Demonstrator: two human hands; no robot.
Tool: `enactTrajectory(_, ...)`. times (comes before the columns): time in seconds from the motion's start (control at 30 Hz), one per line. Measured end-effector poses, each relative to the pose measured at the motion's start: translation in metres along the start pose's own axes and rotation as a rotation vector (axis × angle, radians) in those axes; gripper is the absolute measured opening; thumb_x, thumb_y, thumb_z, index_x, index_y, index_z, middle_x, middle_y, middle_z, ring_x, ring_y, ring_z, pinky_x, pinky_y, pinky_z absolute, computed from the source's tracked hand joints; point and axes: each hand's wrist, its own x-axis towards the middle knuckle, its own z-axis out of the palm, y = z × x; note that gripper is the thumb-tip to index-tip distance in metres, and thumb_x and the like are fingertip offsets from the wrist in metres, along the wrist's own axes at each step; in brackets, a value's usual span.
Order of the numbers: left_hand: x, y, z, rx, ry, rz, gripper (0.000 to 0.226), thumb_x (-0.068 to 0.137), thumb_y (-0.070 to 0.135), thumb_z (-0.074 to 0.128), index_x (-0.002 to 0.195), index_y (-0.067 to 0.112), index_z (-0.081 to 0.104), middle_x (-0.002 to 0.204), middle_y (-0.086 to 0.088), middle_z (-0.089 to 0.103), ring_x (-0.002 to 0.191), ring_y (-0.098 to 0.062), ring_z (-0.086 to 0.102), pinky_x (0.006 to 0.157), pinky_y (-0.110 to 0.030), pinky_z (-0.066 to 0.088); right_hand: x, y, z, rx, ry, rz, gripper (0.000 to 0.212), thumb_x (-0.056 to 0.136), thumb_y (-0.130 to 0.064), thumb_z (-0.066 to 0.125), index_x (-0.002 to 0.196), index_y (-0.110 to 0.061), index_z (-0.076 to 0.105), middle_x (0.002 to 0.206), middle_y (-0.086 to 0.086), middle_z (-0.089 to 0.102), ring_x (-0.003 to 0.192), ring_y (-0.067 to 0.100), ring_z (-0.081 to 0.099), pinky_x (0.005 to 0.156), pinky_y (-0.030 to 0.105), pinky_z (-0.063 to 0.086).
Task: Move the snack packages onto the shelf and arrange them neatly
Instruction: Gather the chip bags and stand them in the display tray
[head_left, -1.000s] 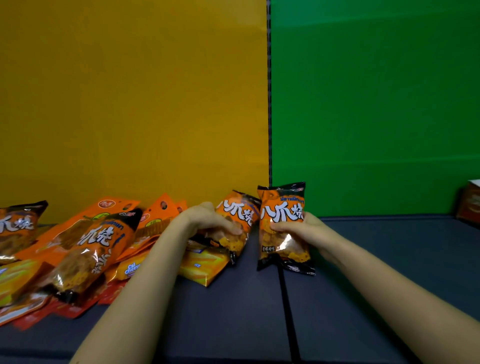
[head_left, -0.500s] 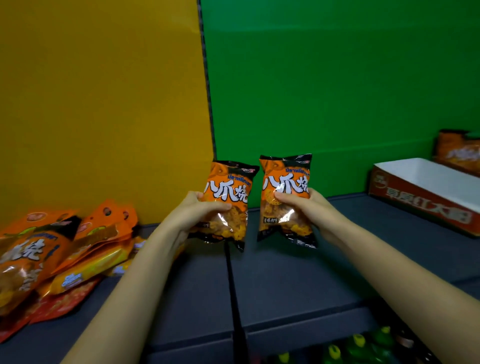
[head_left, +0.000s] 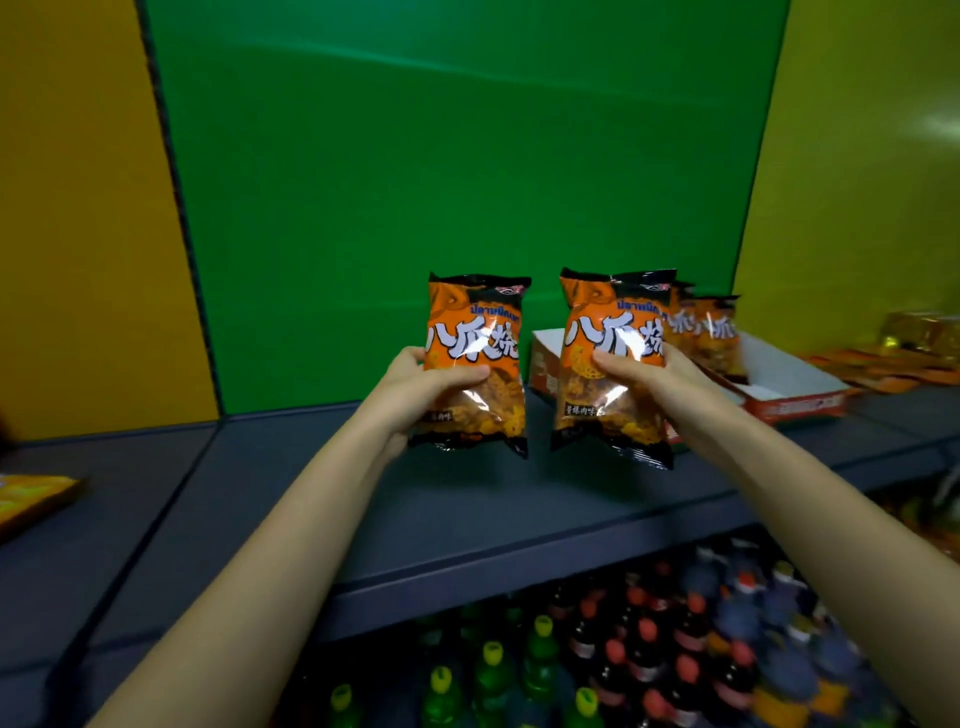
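Orange packs: we grip left pack (head_left: 474, 358) in left hand (head_left: 415, 387), right pack (head_left: 613, 364) in right hand (head_left: 670, 384), both upright.
Tray (head_left: 789, 382): 2 o'clock, right hand nearer.

Your single head-worn camera looked forward and down, close over your hands (head_left: 545, 384) toward the shelf (head_left: 467, 519).

Bottles (head_left: 644, 654) below; green panel (head_left: 441, 182) behind.
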Motion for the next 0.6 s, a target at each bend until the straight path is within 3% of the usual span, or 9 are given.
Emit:
enactTrajectory(0.1, 0.000, 0.000, 0.048, -0.023, -0.003, 0.008, 0.066, 0.068, 0.026, 0.079, 0.123, 0.016, 0.043, 0.110, -0.004, 0.064, 0.093, -0.019, 0.064, 0.065, -0.030, 0.052, 0.003, 0.007, -0.053, -0.075, 0.032, 0.023, 0.111, 0.053, -0.056, 0.075, 0.144, -0.017, 0.026, 0.132, 0.004, 0.053, 0.113, 0.024, 0.056, 0.100, 0.040, 0.043)
enactTrajectory(0.23, 0.005, 0.001, 0.098, -0.030, 0.011, 0.036, 0.066, 0.070, 0.023, 0.079, 0.126, 0.015, 0.045, 0.113, -0.004, 0.065, 0.095, -0.021, 0.065, 0.070, -0.032, 0.054, 0.010, 0.008, -0.099, -0.070, 0.057, 0.041, 0.129, 0.040, -0.059, 0.077, 0.147, -0.019, 0.020, 0.142, 0.012, 0.047, 0.124, 0.032, 0.050, 0.107, 0.051, 0.038)
enactTrajectory(0.33, 0.015, 0.005, 0.123, -0.024, 0.016, 0.049, 0.064, 0.070, 0.021, 0.078, 0.125, 0.015, 0.046, 0.113, -0.005, 0.065, 0.098, -0.023, 0.065, 0.074, -0.035, 0.055, 0.022, 0.011, -0.121, -0.031, 0.082, 0.019, 0.116, 0.051, -0.050, 0.080, 0.147, -0.018, 0.022, 0.139, 0.011, 0.050, 0.121, 0.031, 0.052, 0.105, 0.050, 0.041)
enactTrajectory(0.43, 0.029, 0.008, 0.142, -0.020, 0.028, 0.051, 0.062, 0.071, 0.019, 0.077, 0.124, 0.014, 0.046, 0.114, -0.006, 0.064, 0.099, -0.024, 0.064, 0.076, -0.037, 0.055, 0.039, 0.015, -0.136, 0.000, 0.089, -0.015, 0.084, 0.063, -0.040, 0.079, 0.135, -0.018, 0.041, 0.127, 0.006, 0.060, 0.110, 0.026, 0.060, 0.098, 0.045, 0.047)
enactTrajectory(0.5, 0.042, 0.011, 0.152, -0.020, 0.036, 0.065, 0.061, 0.072, 0.018, 0.076, 0.124, 0.012, 0.045, 0.114, -0.007, 0.063, 0.097, -0.023, 0.063, 0.070, -0.033, 0.053, 0.052, 0.017, -0.141, 0.021, 0.092, -0.030, 0.065, 0.071, -0.034, 0.076, 0.127, -0.021, 0.046, 0.122, 0.004, 0.062, 0.105, 0.023, 0.062, 0.089, 0.040, 0.051)
enactTrajectory(0.6, 0.066, 0.017, 0.163, -0.020, 0.042, 0.094, 0.063, 0.071, 0.018, 0.077, 0.125, 0.010, 0.044, 0.115, -0.008, 0.063, 0.098, -0.023, 0.063, 0.070, -0.031, 0.052, 0.075, 0.018, -0.149, 0.010, 0.122, -0.047, 0.059, 0.072, -0.035, 0.076, 0.122, -0.023, 0.046, 0.119, 0.003, 0.063, 0.100, 0.021, 0.062, 0.072, 0.031, 0.051)
